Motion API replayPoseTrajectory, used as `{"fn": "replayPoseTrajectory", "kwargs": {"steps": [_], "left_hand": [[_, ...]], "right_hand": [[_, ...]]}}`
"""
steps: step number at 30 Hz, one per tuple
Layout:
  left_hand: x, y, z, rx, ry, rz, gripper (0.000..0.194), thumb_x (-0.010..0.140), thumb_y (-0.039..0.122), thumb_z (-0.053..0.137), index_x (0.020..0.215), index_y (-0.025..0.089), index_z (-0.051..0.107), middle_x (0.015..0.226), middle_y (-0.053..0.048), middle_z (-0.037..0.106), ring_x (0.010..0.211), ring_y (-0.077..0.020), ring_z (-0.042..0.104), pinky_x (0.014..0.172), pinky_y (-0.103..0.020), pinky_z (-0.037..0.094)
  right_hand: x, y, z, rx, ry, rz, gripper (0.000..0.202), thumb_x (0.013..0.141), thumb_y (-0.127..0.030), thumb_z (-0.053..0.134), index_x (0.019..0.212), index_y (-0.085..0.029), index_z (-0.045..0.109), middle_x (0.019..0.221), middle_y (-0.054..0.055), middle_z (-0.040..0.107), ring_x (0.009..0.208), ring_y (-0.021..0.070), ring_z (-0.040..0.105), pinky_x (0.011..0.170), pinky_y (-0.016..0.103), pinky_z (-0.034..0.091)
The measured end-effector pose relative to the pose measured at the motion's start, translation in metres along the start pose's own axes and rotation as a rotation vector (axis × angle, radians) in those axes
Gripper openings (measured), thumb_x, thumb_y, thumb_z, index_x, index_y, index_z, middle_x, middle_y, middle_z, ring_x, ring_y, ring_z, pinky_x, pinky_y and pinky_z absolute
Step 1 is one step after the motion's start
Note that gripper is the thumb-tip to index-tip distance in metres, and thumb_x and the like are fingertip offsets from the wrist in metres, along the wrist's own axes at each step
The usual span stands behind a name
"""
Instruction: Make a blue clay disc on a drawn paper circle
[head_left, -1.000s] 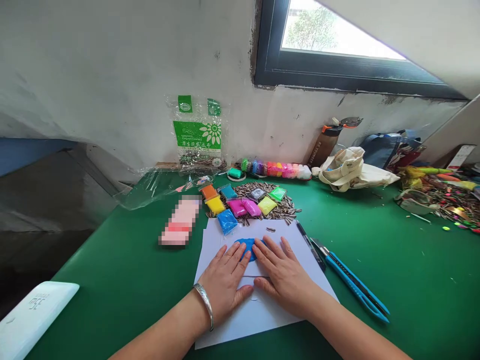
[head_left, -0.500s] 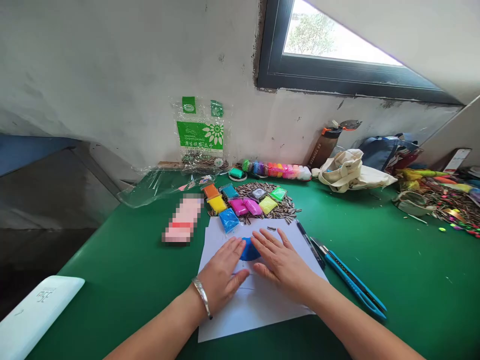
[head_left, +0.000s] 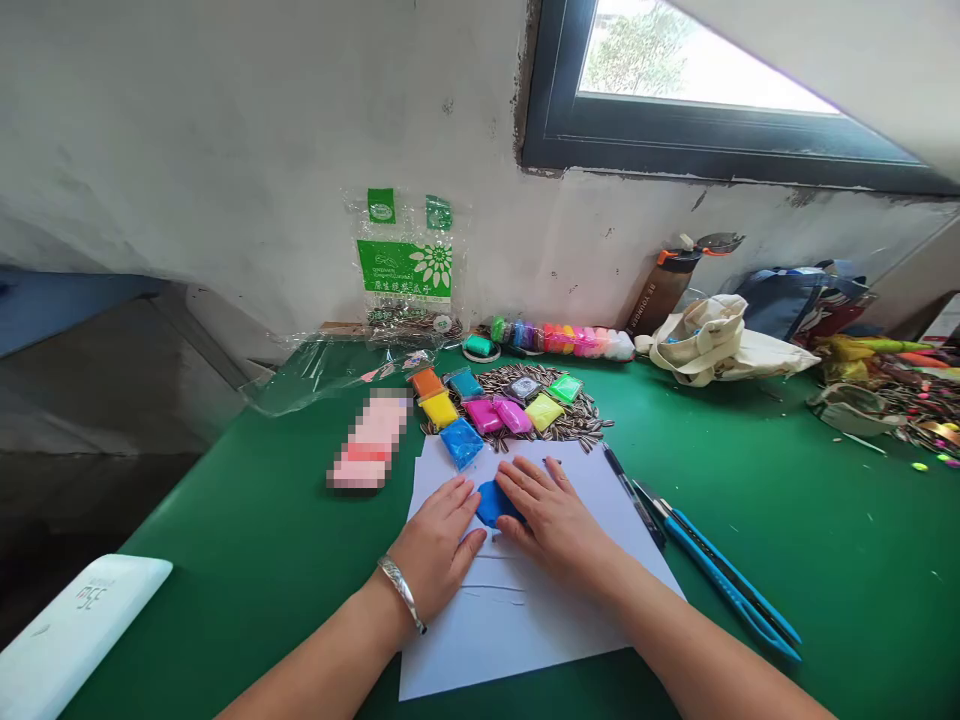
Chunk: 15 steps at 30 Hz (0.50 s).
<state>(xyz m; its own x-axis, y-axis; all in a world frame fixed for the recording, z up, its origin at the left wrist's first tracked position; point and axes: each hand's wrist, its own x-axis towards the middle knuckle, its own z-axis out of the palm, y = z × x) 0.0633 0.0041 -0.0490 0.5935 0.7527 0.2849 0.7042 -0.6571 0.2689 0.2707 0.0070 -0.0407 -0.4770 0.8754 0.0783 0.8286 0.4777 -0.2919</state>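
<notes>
The blue clay (head_left: pixel 491 503) is best pressed evenly onto the white paper (head_left: pixel 525 620) by both flat, open hands, left hand (head_left: pixel 439 545) and right hand (head_left: pixel 551 515).

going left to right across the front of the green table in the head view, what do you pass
white box → left hand → blue clay → right hand → blue cutters

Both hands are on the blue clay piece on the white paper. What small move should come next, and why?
Probably press down and outward: the left hand and right hand flank the flat blue clay piece on the white paper sheet, fingertips touching it.
</notes>
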Motion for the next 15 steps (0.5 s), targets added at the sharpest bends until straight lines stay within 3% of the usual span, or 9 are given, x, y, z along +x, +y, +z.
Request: {"fn": "replayPoseTrajectory", "kwargs": {"steps": [4,6,10,15], "left_hand": [[0.0,0.001,-0.002,0.006,-0.029,-0.016,0.038,0.089,0.027,0.047,0.123,0.011,0.056,0.129,-0.013,0.055,0.124,-0.026,0.047,0.101,-0.043,0.044],[0.0,0.002,-0.002,0.009,-0.031,-0.017,0.039,0.09,0.027,0.047,0.123,0.01,0.055,0.129,-0.013,0.055,0.124,-0.0263,0.047,0.1,-0.044,0.045],[0.0,0.001,-0.001,0.019,-0.017,0.002,0.039,0.09,0.027,0.046,0.122,0.008,0.055,0.128,-0.014,0.056,0.123,-0.0263,0.047,0.1,-0.043,0.045],[0.0,-0.001,-0.001,-0.035,-0.004,0.008,0.037,0.088,0.025,0.047,0.122,0.011,0.056,0.128,-0.013,0.056,0.124,-0.026,0.046,0.101,-0.044,0.045]], "right_hand": [[-0.002,0.002,-0.002,0.046,0.031,0.032,0.048,0.093,-0.034,0.038,0.137,-0.016,0.04,0.138,0.01,0.046,0.128,0.0259,0.039,0.107,0.053,0.026],[-0.004,0.001,-0.004,0.04,0.064,0.017,0.044,0.092,-0.033,0.04,0.134,-0.019,0.044,0.136,0.01,0.049,0.127,0.0273,0.04,0.105,0.054,0.028],[-0.011,-0.008,-0.008,-0.014,0.112,-0.09,0.034,0.093,-0.038,0.041,0.123,-0.031,0.055,0.137,0.003,0.047,0.131,0.0291,0.033,0.107,0.059,0.019],[-0.016,-0.014,-0.012,-0.019,0.089,-0.18,0.031,0.092,-0.041,0.043,0.118,-0.033,0.057,0.14,0.0,0.044,0.133,0.0282,0.028,0.109,0.059,0.012]]}}
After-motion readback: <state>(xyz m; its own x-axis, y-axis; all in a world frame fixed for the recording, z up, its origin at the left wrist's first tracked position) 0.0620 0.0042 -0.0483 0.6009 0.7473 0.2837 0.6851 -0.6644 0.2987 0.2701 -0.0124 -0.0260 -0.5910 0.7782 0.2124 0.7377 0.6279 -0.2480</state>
